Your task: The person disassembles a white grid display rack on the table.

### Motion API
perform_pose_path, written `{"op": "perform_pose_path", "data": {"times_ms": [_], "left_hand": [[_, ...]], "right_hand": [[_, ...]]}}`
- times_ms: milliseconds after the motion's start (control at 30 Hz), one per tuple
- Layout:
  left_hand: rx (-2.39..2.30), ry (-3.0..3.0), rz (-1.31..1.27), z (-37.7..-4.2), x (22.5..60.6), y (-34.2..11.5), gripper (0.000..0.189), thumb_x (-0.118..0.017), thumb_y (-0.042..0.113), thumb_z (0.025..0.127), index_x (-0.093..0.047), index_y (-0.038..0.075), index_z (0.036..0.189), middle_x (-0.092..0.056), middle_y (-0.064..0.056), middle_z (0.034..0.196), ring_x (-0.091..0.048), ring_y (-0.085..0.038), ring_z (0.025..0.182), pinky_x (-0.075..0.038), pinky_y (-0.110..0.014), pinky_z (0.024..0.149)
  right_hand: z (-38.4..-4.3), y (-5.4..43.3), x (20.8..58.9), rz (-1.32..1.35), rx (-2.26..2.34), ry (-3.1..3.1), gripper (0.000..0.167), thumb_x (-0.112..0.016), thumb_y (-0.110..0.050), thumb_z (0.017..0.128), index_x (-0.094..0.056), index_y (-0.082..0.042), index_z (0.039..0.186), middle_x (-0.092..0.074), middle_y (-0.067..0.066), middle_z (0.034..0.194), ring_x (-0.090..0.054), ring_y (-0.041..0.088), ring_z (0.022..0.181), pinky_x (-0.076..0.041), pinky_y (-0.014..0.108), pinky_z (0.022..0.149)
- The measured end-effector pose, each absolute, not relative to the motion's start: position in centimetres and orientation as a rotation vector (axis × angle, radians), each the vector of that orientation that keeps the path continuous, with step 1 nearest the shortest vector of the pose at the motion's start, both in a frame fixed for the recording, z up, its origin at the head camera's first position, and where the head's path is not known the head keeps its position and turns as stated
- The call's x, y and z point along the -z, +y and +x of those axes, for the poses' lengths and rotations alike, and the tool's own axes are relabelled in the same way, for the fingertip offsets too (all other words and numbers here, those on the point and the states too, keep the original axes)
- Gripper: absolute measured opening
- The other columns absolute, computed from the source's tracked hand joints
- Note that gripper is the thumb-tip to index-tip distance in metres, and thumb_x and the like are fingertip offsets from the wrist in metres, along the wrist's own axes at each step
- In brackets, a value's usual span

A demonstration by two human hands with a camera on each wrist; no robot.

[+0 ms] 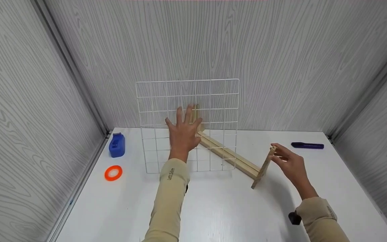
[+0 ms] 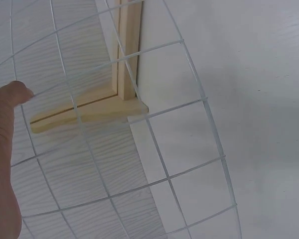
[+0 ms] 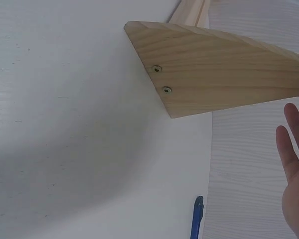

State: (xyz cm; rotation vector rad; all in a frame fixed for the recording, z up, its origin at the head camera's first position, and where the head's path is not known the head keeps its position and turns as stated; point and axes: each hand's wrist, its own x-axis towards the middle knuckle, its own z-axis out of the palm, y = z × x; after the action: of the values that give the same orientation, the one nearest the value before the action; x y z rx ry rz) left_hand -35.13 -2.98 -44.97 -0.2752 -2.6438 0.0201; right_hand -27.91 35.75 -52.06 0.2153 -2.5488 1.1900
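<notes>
Left hand [image 1: 183,136] — fingers spread against white wire grid [image 1: 210,122]; right hand [image 1: 291,166] — fingers pinching wooden frame [image 1: 229,155].

Gap between orange ring [image 1: 106,173] and wire grid [image 1: 210,122], wooden rack [image 1: 228,155] blocking behind

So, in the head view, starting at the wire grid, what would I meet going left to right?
Wire grid, wooden end board, right hand, dark cutter.
</notes>
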Motion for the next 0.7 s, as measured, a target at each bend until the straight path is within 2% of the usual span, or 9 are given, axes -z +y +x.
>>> {"op": "perform_pose_path", "data": {"times_ms": [67, 133, 233, 333, 400, 500, 600, 700], "left_hand": [[-0.024, -2.666, -0.274, -35.1, 45.3, -3.1, 0.065, -0.076, 0.043, 0.080, -0.055, 0.041, 0.142, -0.020, -0.004, 0.169, -0.020, -0.038, 0.154, -0.034, -0.078, 0.104], [-0.033, -2.675, -0.275, -35.0, 45.7, -3.2, 0.066, -0.076, 0.049, 0.080, -0.055, 0.042, 0.142, -0.021, -0.004, 0.169, -0.021, -0.038, 0.154, -0.034, -0.078, 0.104], [-0.048, -2.678, -0.278, -35.0, 46.2, -3.4, 0.068, -0.077, 0.056, 0.079, -0.055, 0.042, 0.142, -0.023, -0.005, 0.169, -0.022, -0.038, 0.154, -0.035, -0.077, 0.104], [-0.045, -2.668, -0.286, -35.0, 46.5, -3.7, 0.069, -0.079, 0.055, 0.077, -0.057, 0.041, 0.141, -0.026, -0.006, 0.168, -0.023, -0.039, 0.153, -0.036, -0.078, 0.103], [-0.032, -2.657, -0.286, -35.0, 46.6, -4.0, 0.068, -0.080, 0.050, 0.077, -0.058, 0.041, 0.140, -0.027, -0.006, 0.167, -0.024, -0.039, 0.153, -0.035, -0.078, 0.103], [-0.022, -2.656, -0.279, -34.9, 46.6, -4.2, 0.066, -0.081, 0.046, 0.077, -0.059, 0.040, 0.139, -0.028, -0.006, 0.167, -0.024, -0.038, 0.153, -0.035, -0.078, 0.103], [-0.019, -2.681, -0.285, -34.8, 46.7, -4.4, 0.065, -0.079, 0.046, 0.078, -0.059, 0.039, 0.139, -0.026, -0.006, 0.168, -0.022, -0.038, 0.153, -0.034, -0.078, 0.103], [-0.018, -2.718, -0.295, -34.8, 46.9, -4.5, 0.064, -0.077, 0.047, 0.080, -0.058, 0.038, 0.140, -0.023, -0.006, 0.168, -0.020, -0.038, 0.154, -0.033, -0.079, 0.104]], "right_hand": [[-27.7, 35.7, 52.2, 0.218, -1.166, -2.534, 0.049, -0.076, -0.031, 0.091, -0.064, -0.026, 0.138, -0.074, 0.007, 0.123, -0.071, 0.006, 0.107, -0.048, 0.004, 0.084], [-27.6, 35.6, 52.3, 0.227, -1.143, -2.522, 0.049, -0.077, -0.029, 0.090, -0.065, -0.024, 0.137, -0.075, 0.008, 0.121, -0.072, 0.009, 0.105, -0.049, 0.004, 0.083], [-27.5, 35.7, 52.1, 0.228, -1.129, -2.542, 0.049, -0.077, -0.027, 0.090, -0.065, -0.020, 0.137, -0.075, 0.010, 0.120, -0.073, 0.027, 0.108, -0.048, 0.004, 0.081], [-27.6, 35.9, 51.5, 0.244, -1.150, -2.617, 0.048, -0.076, -0.031, 0.091, -0.064, -0.020, 0.136, -0.074, 0.008, 0.124, -0.071, 0.024, 0.113, -0.050, 0.007, 0.083], [-27.9, 36.1, 51.0, 0.291, -1.208, -2.685, 0.048, -0.073, -0.033, 0.093, -0.061, -0.021, 0.138, -0.069, 0.006, 0.132, -0.065, 0.021, 0.122, -0.053, 0.015, 0.091], [-28.3, 36.5, 50.5, 0.407, -1.340, -2.759, 0.050, -0.068, -0.031, 0.097, -0.055, -0.019, 0.144, -0.060, 0.009, 0.145, -0.056, 0.026, 0.134, -0.051, 0.027, 0.102], [-28.5, 36.8, 50.4, 0.465, -1.470, -2.768, 0.052, -0.067, -0.025, 0.098, -0.053, -0.014, 0.147, -0.055, 0.015, 0.149, -0.052, 0.037, 0.137, -0.051, 0.024, 0.101], [-28.4, 37.0, 50.5, 0.438, -1.509, -2.752, 0.048, -0.068, -0.026, 0.098, -0.056, -0.012, 0.143, -0.058, 0.016, 0.145, -0.058, 0.036, 0.131, -0.051, 0.016, 0.092]]}}
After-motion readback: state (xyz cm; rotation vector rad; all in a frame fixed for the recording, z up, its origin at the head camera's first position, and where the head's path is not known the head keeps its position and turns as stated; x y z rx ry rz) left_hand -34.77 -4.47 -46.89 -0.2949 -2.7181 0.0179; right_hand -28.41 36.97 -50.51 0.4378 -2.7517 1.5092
